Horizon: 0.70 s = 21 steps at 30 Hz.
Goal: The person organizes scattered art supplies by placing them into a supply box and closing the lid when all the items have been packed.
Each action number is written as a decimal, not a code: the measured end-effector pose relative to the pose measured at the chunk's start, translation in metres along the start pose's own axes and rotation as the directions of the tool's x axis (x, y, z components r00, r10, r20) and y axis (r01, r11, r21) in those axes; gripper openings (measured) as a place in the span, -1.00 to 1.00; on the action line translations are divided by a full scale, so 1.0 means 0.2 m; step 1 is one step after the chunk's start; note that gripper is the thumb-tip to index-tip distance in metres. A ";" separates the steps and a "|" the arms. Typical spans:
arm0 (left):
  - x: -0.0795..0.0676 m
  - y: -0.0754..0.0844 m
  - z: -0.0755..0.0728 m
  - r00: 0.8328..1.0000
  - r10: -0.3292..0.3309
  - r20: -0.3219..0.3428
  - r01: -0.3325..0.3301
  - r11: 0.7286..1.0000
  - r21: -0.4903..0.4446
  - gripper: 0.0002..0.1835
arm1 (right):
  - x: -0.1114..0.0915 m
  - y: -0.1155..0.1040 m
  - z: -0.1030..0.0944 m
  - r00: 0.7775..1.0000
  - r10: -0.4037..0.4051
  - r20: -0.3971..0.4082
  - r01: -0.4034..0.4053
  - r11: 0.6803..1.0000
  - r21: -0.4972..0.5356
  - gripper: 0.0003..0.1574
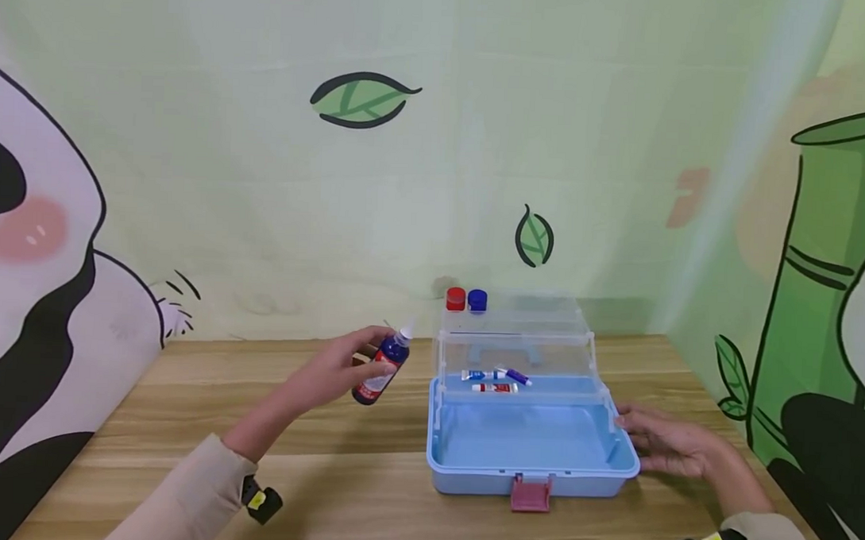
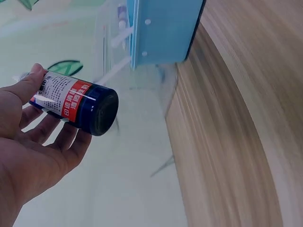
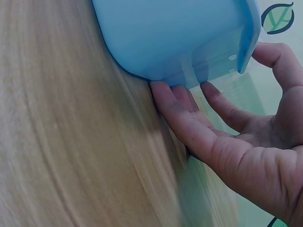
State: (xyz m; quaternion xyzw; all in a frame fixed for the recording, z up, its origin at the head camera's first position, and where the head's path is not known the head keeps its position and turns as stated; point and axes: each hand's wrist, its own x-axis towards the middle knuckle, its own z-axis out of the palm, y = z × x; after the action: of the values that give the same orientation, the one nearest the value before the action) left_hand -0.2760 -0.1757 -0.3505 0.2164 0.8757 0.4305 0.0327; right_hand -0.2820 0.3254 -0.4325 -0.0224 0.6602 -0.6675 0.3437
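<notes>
My left hand [image 1: 343, 364] grips a small dark blue bottle [image 1: 380, 370] with a white nozzle top and a red-and-white label. It holds the bottle tilted above the table, left of the box. In the left wrist view the bottle's dark base [image 2: 106, 112] points away from the palm. My right hand [image 1: 673, 441] touches the right side of a light blue plastic box [image 1: 525, 484], fingertips on the side wall and thumb at the rim. The box's clear lid [image 1: 517, 317] is raised. Small tubes [image 1: 495, 388] lie on the clear tray at the back of the box.
A red-capped jar [image 1: 456, 299] and a blue-capped jar [image 1: 477, 300] show at the upper left of the lid. A pink latch [image 1: 531, 494] hangs at the box's front. The wooden table [image 1: 353, 490] meets a printed backdrop [image 1: 264, 177] behind.
</notes>
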 end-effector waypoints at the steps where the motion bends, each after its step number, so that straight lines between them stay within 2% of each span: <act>1: 0.01 0.01 0.01 1.000 0.003 0.007 -0.003 1.000 0.012 -0.42 | 0.00 0.00 0.00 1.000 -0.002 0.001 0.002 1.000 -0.001 -0.09; 8: 0.06 0.09 0.08 0.995 -0.047 0.082 0.042 0.997 0.058 -0.40 | 0.00 0.00 0.00 1.000 0.005 0.000 -0.005 1.000 0.003 -0.06; 13: 0.09 0.13 0.12 0.989 -0.037 0.146 0.022 0.994 0.104 -0.35 | 0.00 0.00 0.00 1.000 0.006 0.007 -0.006 1.000 0.006 -0.04; 17: 0.11 0.18 0.16 0.986 0.001 0.168 -0.031 0.984 0.173 -0.33 | 0.00 0.00 0.00 1.000 0.006 0.007 -0.006 1.000 0.007 -0.04; 21: 0.14 0.23 0.19 0.976 0.070 0.206 -0.121 0.961 0.247 -0.38 | 0.01 0.00 0.01 1.000 0.004 0.006 -0.004 1.000 0.007 -0.06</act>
State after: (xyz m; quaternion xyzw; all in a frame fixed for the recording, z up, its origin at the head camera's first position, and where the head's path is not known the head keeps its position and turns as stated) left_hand -0.2756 -0.1116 -0.3349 0.3021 0.9053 0.2905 0.0691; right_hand -0.2826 0.3237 -0.4335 -0.0220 0.6567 -0.6691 0.3472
